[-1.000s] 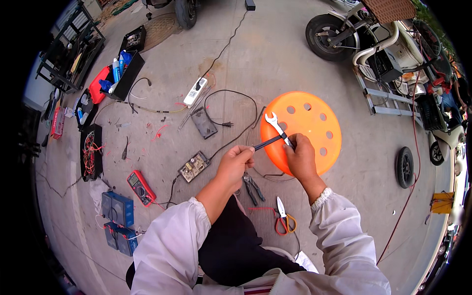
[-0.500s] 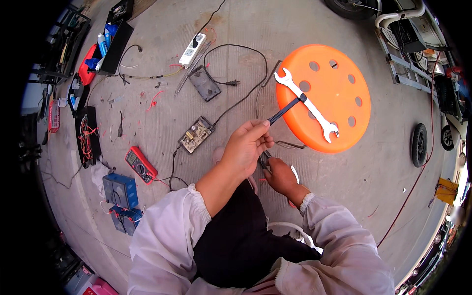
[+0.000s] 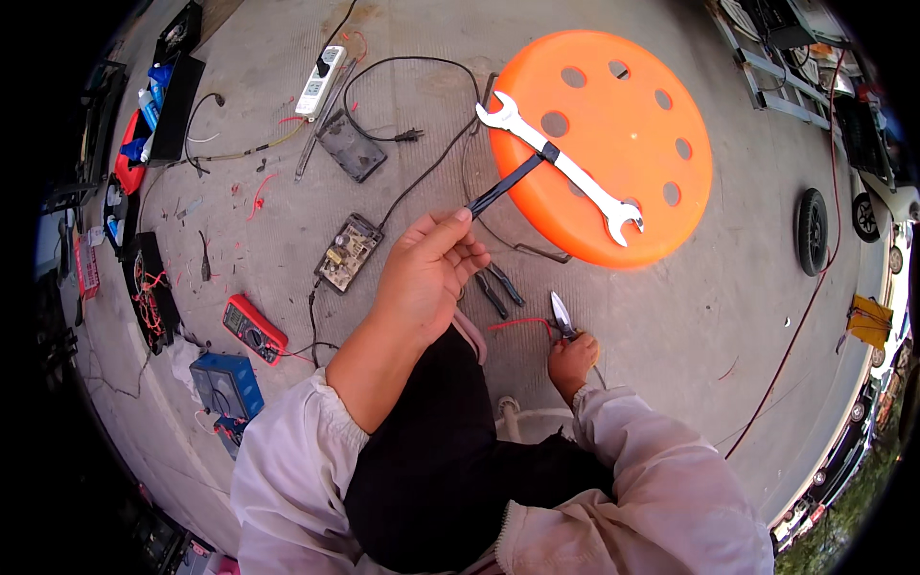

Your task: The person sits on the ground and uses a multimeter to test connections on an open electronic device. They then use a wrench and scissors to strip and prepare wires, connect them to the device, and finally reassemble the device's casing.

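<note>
A silver double open-ended wrench [image 3: 581,179] lies across the round orange stool top [image 3: 642,115]. A black tape-like strip [image 3: 506,187] is wrapped around the wrench's middle, and its loose end runs toward me. My left hand [image 3: 431,264] pinches that end between thumb and fingers, holding the strip taut. Lower right, near the floor, my right hand [image 3: 573,364] is closed around a tool with pointed silver jaws [image 3: 562,311]; its handles are mostly hidden in my palm. Between my hands, black-handled pliers [image 3: 500,287] lie on the floor, partly hidden by my left hand.
To the left are an opened circuit board [image 3: 348,253], black cover [image 3: 351,146], white power strip [image 3: 320,82], red multimeter [image 3: 254,329] and blue battery blocks [image 3: 226,383]. Cords and red wire scraps cross the floor. Wheels [image 3: 813,232] and a ladder [image 3: 781,86] stand at right.
My right hand has left the black-handled pliers and moved down and right onto the silver-jawed tool. My left hand keeps its pinch on the strip. The whole view has shifted.
</note>
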Available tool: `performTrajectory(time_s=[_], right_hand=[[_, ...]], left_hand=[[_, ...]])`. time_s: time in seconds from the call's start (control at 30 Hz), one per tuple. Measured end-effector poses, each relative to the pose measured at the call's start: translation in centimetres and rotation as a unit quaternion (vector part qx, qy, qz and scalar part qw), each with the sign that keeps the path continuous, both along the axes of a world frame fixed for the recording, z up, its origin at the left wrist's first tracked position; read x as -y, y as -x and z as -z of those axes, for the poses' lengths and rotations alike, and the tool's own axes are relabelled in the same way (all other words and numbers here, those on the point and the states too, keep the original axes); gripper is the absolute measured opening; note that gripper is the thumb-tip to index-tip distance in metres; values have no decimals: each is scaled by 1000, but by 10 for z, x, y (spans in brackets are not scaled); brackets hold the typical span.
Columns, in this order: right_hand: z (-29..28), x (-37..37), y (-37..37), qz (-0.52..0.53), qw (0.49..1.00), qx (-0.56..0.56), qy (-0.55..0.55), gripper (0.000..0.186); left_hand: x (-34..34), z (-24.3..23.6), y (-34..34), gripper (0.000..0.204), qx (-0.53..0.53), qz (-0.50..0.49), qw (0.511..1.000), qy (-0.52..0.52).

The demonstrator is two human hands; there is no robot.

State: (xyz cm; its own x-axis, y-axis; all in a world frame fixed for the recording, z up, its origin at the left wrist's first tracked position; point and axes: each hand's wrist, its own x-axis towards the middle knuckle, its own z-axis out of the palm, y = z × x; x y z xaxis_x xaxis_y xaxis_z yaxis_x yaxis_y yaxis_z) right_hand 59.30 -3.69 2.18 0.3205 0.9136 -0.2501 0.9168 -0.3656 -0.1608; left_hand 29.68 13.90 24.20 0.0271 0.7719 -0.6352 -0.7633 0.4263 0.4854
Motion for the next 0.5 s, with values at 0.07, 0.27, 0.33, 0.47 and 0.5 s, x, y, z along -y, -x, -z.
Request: performTrajectory(time_s=[0.07,0.27,0.33,0.47,0.5], right_hand=[[-7,12,-26,-2,995,3,99,46],[3,0,-40,-64,986,-19,154,37],[2,-1,-55,-58,981,-117,140,30],[-46,-32,-61,-109,961,-173,188,27],[-71,-42,-58,-114,951,-184,222,28]], left_hand=[[0,2,0,9,-9,-8,1000,3],[3,-5,-6,12,-12,-11,1000,20],[5,-5,-8,9,-4,-13,1000,24],[9,-3,-10,8,3,-20,1000,18],[8,-4,-10,8,7,-20,1000,16]])
